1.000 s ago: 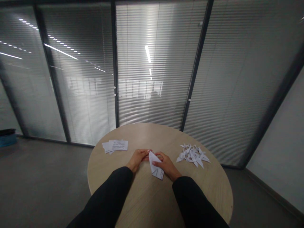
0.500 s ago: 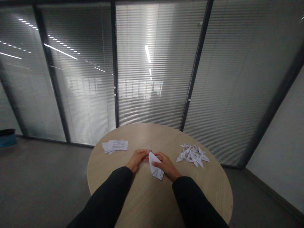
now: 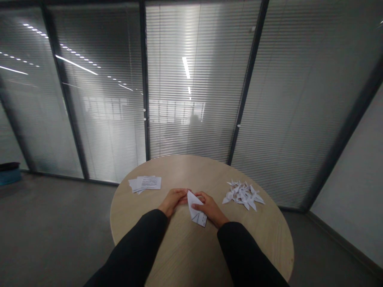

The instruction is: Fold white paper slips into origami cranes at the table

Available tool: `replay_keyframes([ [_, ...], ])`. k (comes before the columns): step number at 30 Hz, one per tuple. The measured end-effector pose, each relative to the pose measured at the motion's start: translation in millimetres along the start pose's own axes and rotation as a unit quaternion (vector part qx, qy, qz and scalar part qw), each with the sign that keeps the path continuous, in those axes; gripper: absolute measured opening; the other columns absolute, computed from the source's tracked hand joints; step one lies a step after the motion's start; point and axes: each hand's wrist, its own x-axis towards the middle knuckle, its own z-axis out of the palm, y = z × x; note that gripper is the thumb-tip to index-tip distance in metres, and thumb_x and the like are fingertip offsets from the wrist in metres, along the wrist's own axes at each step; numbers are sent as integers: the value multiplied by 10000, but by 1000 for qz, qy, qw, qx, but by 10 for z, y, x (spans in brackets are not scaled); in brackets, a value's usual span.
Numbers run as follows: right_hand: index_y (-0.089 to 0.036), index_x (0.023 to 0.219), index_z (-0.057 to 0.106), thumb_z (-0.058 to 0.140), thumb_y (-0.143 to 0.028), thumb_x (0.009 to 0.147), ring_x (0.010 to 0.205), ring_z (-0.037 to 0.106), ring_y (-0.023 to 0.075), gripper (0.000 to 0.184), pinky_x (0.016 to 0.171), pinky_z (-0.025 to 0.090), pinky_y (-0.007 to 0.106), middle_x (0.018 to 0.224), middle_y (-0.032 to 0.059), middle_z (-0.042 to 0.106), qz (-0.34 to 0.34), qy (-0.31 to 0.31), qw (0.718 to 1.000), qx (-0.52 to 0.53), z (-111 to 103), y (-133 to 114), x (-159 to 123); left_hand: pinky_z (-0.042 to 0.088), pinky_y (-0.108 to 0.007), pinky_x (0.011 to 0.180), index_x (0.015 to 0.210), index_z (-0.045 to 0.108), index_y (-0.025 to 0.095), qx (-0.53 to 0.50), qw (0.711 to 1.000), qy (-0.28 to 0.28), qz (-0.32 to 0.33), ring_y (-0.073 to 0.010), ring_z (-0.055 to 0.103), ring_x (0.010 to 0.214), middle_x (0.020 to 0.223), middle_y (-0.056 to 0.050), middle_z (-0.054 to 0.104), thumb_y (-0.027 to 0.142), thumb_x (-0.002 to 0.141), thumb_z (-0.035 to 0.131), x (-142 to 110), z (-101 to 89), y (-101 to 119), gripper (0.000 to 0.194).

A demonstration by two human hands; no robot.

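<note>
Between my hands is a partly folded sheet of white paper [image 3: 196, 211], pointed at the top, with print along its lower right edge. My right hand [image 3: 209, 206] grips it from the right, thumb across its front and fingers behind. At its upper left edge, my left hand [image 3: 175, 199] pinches the paper near the pointed corner; the fingertips there are partly hidden. To the right lies a pile of folded white paper cranes [image 3: 243, 195]. Several loose printed paper sheets [image 3: 149, 183] overlap one another at the left.
Everything rests on a round light-wood table [image 3: 185, 167]. Behind it stands a glass partition with blinds [image 3: 191, 135] in dark frames. A blue container with a dark rim [image 3: 9, 174] is on the floor at the far left.
</note>
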Motion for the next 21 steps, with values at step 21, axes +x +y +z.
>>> replay_keyframes([
  [21,-192,955,499,773,-306,544,572,603,151,507,520,432,249,718,-23,656,6,-31,999,18,21,-28,-14,476,-242,565,591,654,84,75,990,96,69,-129,589,520,556,-49,634,443,536,775,56,40,-38,383],
])
